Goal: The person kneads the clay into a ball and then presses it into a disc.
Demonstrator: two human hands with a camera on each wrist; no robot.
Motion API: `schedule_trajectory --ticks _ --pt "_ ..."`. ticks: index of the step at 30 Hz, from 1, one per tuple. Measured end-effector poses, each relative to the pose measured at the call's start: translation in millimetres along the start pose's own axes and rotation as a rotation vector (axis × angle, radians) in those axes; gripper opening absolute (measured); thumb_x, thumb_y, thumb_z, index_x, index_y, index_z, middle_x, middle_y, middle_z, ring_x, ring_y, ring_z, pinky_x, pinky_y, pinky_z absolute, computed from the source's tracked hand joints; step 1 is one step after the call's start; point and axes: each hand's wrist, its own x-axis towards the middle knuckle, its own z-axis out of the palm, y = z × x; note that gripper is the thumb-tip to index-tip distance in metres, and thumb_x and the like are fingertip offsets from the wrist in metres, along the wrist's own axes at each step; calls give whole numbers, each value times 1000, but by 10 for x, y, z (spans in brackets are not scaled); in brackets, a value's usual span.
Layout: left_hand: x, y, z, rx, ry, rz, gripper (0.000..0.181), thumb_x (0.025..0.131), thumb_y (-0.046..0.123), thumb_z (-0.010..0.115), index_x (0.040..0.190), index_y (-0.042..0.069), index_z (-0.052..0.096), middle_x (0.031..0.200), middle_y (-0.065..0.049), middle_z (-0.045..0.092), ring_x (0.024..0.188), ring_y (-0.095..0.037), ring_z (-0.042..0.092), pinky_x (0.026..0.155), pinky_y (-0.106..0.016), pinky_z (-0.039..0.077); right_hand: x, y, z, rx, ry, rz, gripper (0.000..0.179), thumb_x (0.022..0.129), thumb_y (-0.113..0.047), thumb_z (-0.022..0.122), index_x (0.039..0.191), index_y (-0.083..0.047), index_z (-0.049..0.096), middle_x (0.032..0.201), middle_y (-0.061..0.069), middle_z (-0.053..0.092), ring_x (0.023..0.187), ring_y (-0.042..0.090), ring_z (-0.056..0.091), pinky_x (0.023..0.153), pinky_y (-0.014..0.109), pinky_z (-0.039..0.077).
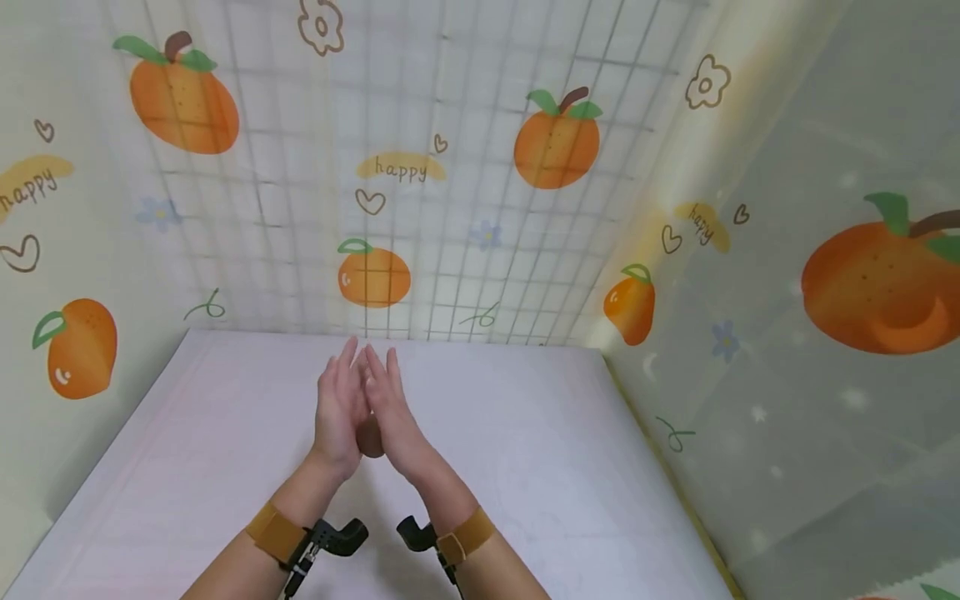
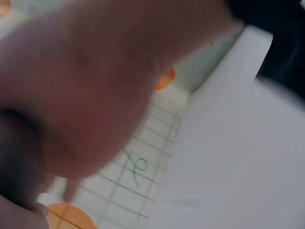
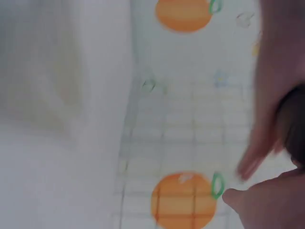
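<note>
Between my two palms sits a brown, rounded lump (image 1: 371,438), its lower part showing at the heels of the hands in the head view. My left hand (image 1: 339,421) lies along its left side, fingers stretched up and away. Opposite it, my right hand (image 1: 397,421) presses from the right with its fingers extended too. The fingertips of both hands come close together above the lump. In the left wrist view the lump (image 2: 18,157) looks dark and blurred at the left edge. The right wrist view catches the lump (image 3: 294,125) at its right edge, between the hands.
Under the hands lies a white tabletop (image 1: 540,467). A wire grid (image 1: 465,208) covered by a fruit-printed sheet stands behind it, with more printed sheet (image 1: 750,400) on the right. Each wrist wears a brown strap (image 1: 467,536) with a black camera mount (image 1: 341,537).
</note>
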Motion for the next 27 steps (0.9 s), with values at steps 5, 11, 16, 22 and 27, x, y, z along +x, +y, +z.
schedule_trajectory --ticks 5,11,16,22,27 --pt "-23 -65 -4 -36 -20 -44 81 106 76 17 174 32 12 179 19 13 165 -9 9 135 -53 5 -80 -221 90 -85 -24 -58 79 100 -85 22 170 -48 12 179 -17 -16 169 24 -2 126 77 13" --pt "-69 -61 89 -31 -43 -51 81 106 76 14 169 27 32 116 26 68 116 -1 55 108 -35 37 108 -295 -45 -125 17 -86 76 102 -83 23 170 -49 15 178 -19 -19 169 26 2 129 72 15" --pt "-113 -20 103 -33 -87 -31 76 107 73 14 172 34 22 155 21 56 151 -11 36 129 -61 19 183 -68 -143 -28 37 -13 63 104 -79 23 164 -62 16 176 -27 -18 169 25 -5 126 79 8" --pt "-48 -25 -15 -59 -62 -36 78 108 72 14 174 31 8 181 15 13 167 -16 7 133 -63 0 27 38 14 12 -40 -25 76 101 -84 22 169 -53 11 178 -21 -17 168 22 -10 127 77 6" --pt "-21 -88 -36 -17 -32 -84 80 106 76 15 173 33 14 134 23 62 125 -2 55 108 -31 44 -72 -147 73 -3 -47 -52 73 103 -81 23 169 -53 11 178 -21 -15 168 19 -7 128 74 8"
